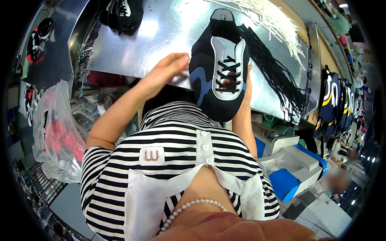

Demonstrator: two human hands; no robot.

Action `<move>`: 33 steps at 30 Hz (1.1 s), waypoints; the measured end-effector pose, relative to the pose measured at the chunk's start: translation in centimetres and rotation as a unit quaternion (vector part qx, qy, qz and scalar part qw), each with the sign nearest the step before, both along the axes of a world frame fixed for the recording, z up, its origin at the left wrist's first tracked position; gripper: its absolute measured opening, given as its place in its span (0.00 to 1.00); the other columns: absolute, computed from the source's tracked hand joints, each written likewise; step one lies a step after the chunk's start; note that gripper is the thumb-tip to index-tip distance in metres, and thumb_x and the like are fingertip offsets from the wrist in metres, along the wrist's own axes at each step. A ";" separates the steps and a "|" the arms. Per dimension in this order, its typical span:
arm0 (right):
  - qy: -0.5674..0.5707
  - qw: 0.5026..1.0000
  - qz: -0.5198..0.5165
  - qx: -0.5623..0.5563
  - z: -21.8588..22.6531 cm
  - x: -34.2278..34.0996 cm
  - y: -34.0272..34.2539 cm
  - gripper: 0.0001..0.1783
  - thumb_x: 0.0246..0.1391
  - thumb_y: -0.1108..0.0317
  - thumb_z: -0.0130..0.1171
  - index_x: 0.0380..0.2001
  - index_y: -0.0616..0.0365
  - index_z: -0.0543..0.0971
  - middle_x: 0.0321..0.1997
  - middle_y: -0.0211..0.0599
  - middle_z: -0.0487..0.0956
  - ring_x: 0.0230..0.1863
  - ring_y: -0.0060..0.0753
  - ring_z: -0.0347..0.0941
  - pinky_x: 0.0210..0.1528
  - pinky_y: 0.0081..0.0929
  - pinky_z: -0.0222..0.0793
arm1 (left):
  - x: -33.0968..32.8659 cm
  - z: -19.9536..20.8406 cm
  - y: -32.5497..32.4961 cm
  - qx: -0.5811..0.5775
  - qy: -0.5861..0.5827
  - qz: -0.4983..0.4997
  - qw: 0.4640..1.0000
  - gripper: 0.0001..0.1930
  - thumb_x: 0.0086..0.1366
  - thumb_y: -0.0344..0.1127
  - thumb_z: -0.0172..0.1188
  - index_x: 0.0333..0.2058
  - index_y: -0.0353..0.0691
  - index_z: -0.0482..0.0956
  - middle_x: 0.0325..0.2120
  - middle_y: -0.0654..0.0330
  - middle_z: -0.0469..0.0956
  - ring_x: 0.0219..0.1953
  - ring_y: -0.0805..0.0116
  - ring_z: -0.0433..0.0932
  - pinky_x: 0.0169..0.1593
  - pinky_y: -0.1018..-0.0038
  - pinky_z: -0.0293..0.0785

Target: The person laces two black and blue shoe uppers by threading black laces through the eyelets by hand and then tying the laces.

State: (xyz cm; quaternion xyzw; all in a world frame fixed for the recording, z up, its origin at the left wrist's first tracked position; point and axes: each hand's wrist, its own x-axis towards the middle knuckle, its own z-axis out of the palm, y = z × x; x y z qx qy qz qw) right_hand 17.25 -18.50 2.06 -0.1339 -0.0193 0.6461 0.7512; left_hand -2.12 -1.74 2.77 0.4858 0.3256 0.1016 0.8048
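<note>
A black and blue shoe upper with a light grey lacing panel stands upright in front of my chest, toe toward me. Black lace zigzags through its eyelets. My right hand is closed on the upper from its right side and behind. Skin shows between the lace rows, and most of those fingers are hidden. To the left of the upper, my left hand has its fingers stretched toward the upper's edge. Whether the fingertips touch it, I cannot tell. Nothing shows in that hand.
Loose black laces lie right of the upper on the metal table, with white laces beyond. Black shoes sit at the far left. A plastic bag hangs left; uppers line the right. An opened box stands below.
</note>
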 end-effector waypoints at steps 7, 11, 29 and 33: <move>-0.103 0.984 -0.117 -0.089 -1.7 -0.3 2.8 0.30 0.65 0.46 0.50 0.59 0.59 0.70 0.53 0.43 0.79 0.50 0.40 0.78 0.55 0.39 0.76 | 1.7 -0.8 -1.6 -0.242 -0.270 0.088 0.928 0.18 0.68 0.31 0.59 0.55 0.39 0.74 0.47 0.60 0.80 0.49 0.70 0.79 0.55 0.70 0.76; -0.150 0.979 -0.129 -0.047 -2.5 -0.2 3.2 0.28 0.66 0.50 0.52 0.60 0.59 0.69 0.54 0.39 0.79 0.50 0.33 0.78 0.53 0.33 0.76 | 0.5 -1.7 -2.0 -0.242 -0.300 0.095 0.918 0.19 0.69 0.31 0.58 0.57 0.40 0.71 0.51 0.59 0.78 0.51 0.70 0.78 0.56 0.69 0.75; -0.250 0.952 -0.165 -0.068 -1.2 -1.3 3.3 0.30 0.69 0.47 0.43 0.63 0.59 0.66 0.59 0.45 0.74 0.56 0.40 0.75 0.58 0.42 0.73 | 4.2 6.1 -2.1 0.680 -0.021 0.108 0.725 0.09 0.50 0.37 0.72 0.30 0.46 0.84 0.37 0.63 0.73 0.46 0.61 0.67 0.52 0.66 0.60; -0.247 0.952 -0.164 -0.074 -1.4 -1.3 3.0 0.30 0.69 0.48 0.45 0.62 0.60 0.67 0.58 0.45 0.75 0.55 0.39 0.76 0.56 0.40 0.75 | 4.5 5.0 -2.3 0.649 -0.026 0.105 0.753 0.08 0.50 0.37 0.72 0.29 0.45 0.84 0.37 0.63 0.72 0.46 0.61 0.67 0.52 0.66 0.62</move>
